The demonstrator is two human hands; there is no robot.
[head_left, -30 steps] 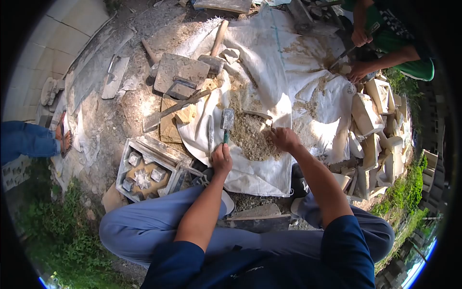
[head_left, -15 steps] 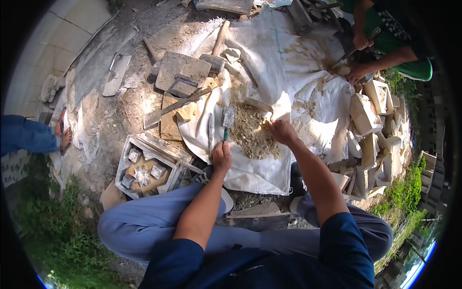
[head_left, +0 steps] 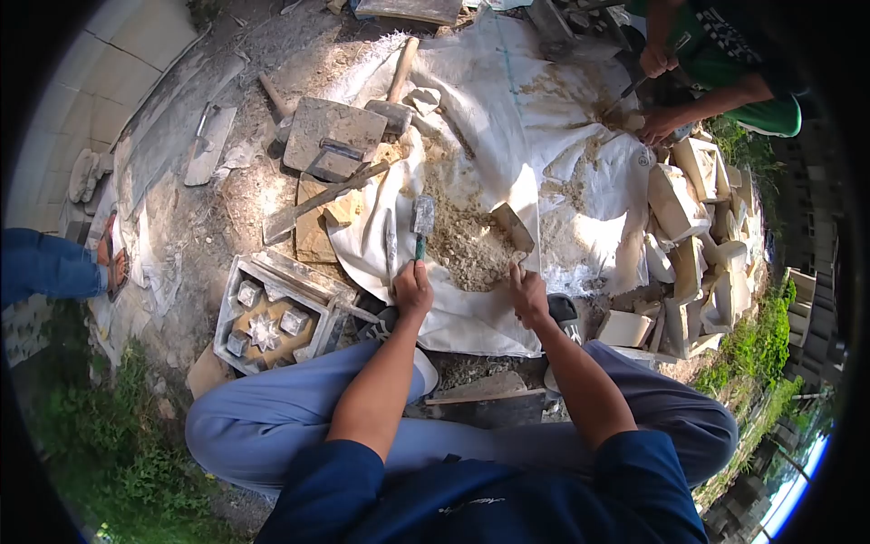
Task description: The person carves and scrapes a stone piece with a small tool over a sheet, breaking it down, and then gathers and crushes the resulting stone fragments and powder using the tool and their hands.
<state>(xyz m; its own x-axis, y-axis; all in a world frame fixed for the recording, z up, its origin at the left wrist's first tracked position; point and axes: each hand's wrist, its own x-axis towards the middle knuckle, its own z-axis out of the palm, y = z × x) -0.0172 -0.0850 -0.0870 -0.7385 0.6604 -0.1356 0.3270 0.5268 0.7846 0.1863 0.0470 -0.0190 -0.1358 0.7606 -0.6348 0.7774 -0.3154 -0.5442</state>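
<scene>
My left hand (head_left: 413,292) is wrapped round the green handle of a small tool with a grey block-shaped head (head_left: 423,216). That head rests at the left edge of a pile of crumbly sand mix (head_left: 467,249). In my right hand (head_left: 528,294) is the handle of a trowel, whose flat blade (head_left: 514,228) stands tilted at the pile's right side. Pile and tools lie on a white woven sheet (head_left: 480,328). A slim metal tool (head_left: 391,243) lies left of the green-handled one.
A mould box (head_left: 237,340) with a star piece sits at left. Beyond it are a wooden board (head_left: 313,218), a square plate (head_left: 333,136) and a mallet (head_left: 391,113). Cast blocks (head_left: 675,208) are heaped at right. A co-worker's hands (head_left: 659,91) work at upper right; another person's foot (head_left: 116,258) is at left.
My right hand has moved down towards me, and the trowel blade has turned to a steeper slant. My left hand keeps its hold. The co-worker's upper hand has shifted on its tool.
</scene>
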